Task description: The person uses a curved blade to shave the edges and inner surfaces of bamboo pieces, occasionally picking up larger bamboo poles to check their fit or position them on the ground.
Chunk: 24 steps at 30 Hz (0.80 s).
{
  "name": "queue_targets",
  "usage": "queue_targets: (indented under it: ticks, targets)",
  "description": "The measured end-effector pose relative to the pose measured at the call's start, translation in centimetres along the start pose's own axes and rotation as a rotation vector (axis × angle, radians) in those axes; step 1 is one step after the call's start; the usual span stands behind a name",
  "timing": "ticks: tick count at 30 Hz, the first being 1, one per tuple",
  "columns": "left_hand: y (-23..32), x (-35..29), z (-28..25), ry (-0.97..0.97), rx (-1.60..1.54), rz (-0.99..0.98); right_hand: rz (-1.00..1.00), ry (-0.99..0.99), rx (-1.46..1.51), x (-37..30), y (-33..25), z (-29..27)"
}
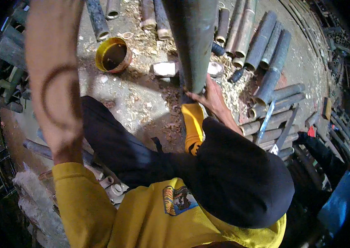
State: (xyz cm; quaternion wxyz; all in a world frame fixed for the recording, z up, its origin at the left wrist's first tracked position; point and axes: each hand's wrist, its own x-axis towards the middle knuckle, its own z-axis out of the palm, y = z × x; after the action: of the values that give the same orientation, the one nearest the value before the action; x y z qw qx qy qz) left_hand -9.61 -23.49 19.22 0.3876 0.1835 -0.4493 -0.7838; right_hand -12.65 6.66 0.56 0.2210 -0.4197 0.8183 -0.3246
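Observation:
A thick green-grey bamboo pole [195,41] comes down from the top edge and ends in front of my bent knees. Around its lower end are the fingers of my right hand [214,97], with one finger reaching under the tip. My left arm is raised and leaves the picture at the top, so the left hand is out of sight. Just below the pole's end, between my legs, is a yellow-orange cloth thing [192,124] with a black marking, perhaps a sock. A pale block [164,69] lies behind the pole and shows on both sides of it.
A yellow-rimmed tub [99,62] with dark contents stands ahead on the left. Cut bamboo tubes [261,41] lie at the far right, with more stacked to the right beside two long blades [266,122]. Wood shavings [144,45] cover the floor. Someone's blue garment [342,198] shows at lower right.

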Motion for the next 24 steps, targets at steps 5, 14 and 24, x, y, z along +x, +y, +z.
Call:
queue_targets:
  ticks: [5, 14, 24]
  targets:
    - [0.2, -0.4, 1.2, -0.051, 0.112, 0.006, 0.061, -0.084, 0.177, -0.1, 1.8, 1.2]
    - [1.6, -1.2, 2.0, -0.124, 0.25, 0.026, 0.032, 0.254, 0.142, -2.5, 2.4, 3.9]
    - [2.6, -1.9, 2.7, -0.211, 0.385, 0.037, -0.032, -0.194, -0.106, -0.5, -0.4, -8.2]
